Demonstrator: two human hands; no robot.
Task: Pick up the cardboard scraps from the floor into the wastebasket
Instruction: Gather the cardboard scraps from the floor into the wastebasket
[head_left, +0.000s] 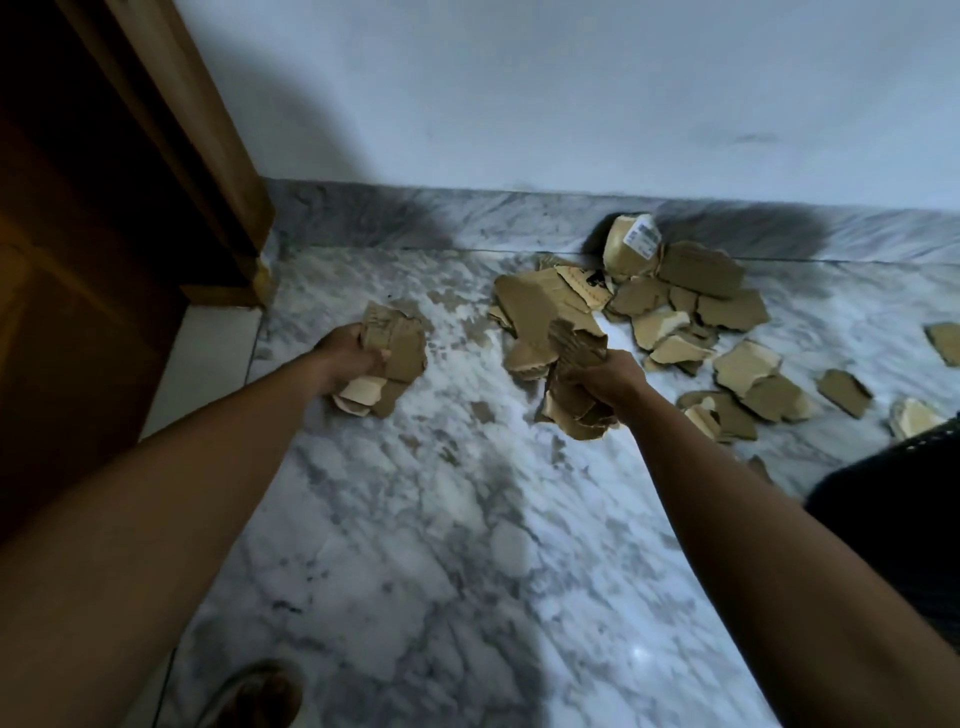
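Many cardboard scraps (691, 301) near wall (571, 93), wooden door (104, 208) left

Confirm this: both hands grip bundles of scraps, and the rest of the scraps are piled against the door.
Wrong in one respect. The head view shows the left hand and right hand gripping bundles, but the remaining scraps lie by the wall, not the door.

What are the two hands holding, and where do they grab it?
Each hand holds a bunch of cardboard scraps. The left hand grips its bunch at the left side; the right hand grips its bunch around the middle.
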